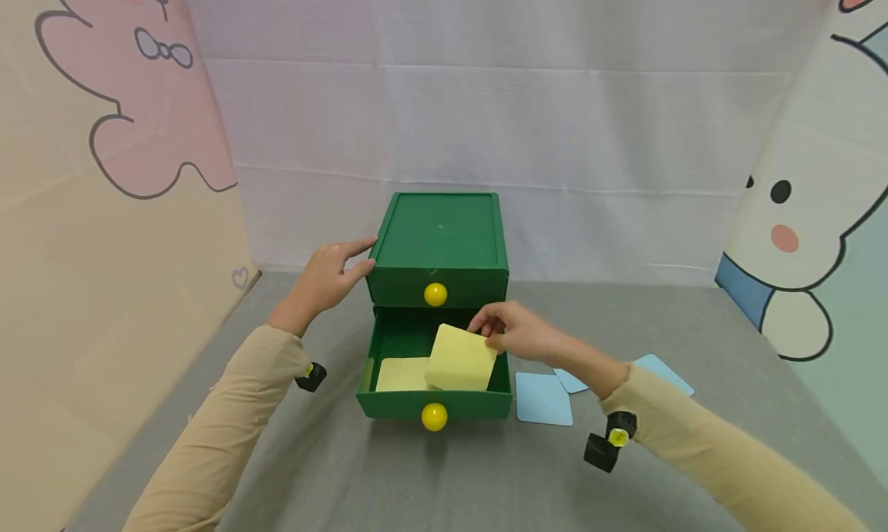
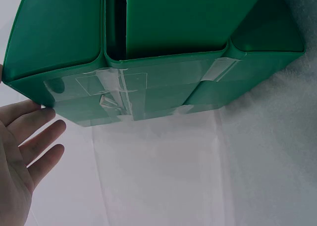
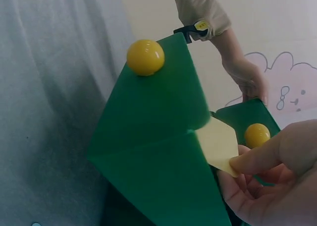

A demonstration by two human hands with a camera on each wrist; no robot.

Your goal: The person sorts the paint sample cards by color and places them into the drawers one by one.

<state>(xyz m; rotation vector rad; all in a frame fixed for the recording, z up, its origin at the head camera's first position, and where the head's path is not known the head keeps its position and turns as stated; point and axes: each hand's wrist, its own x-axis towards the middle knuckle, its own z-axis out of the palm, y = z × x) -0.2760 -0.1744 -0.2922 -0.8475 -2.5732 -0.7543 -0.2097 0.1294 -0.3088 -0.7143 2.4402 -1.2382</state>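
A green two-drawer box [image 1: 444, 227] stands on the grey table, its lower drawer [image 1: 388, 403] pulled out and its upper drawer [image 1: 398, 287] pushed in. My right hand [image 1: 516, 331] pinches a yellow card [image 1: 461, 360] by its upper right corner, tilted inside the lower drawer. In the right wrist view, thumb and fingers grip that card [image 3: 218, 142]. Another yellow card [image 1: 402, 375] lies flat on the drawer floor, partly covered. My left hand [image 1: 324, 279] touches the box's upper left side with straight fingertips; the left wrist view shows its fingers [image 2: 44, 159] spread, some against the box edge.
Right of the drawer several light blue cards [image 1: 544, 399] lie on the table, some partly behind the right forearm. Yellow ball knobs [image 1: 434, 417] stick out from both drawer fronts. A white cloth [image 1: 486, 131] hangs behind, with printed cartoon panels on both sides.
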